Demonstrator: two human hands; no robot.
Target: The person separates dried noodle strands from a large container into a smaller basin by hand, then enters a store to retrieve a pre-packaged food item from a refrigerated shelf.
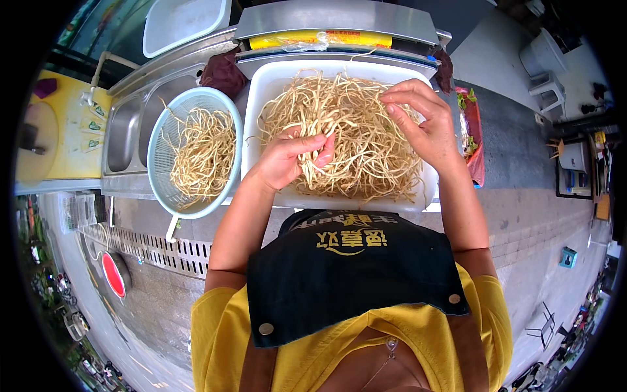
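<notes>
My left hand is closed around a bunch of long, thin pale roots, thumb across the stems. The bunch is held over a white plastic tub heaped with a tangle of the same roots, which look like fish mint roots. Over the tub's right side hovers my right hand, its thumb and fingertips bent close together. Whether a thin root is pinched between them cannot be made out. Left of the tub, a light blue plastic colander contains more roots.
Behind the colander is a steel sink with a pale tap. A yellow film roll lies in the steel unit behind the tub. Dark cloth hangs beside it. At right stands a red bag with greens.
</notes>
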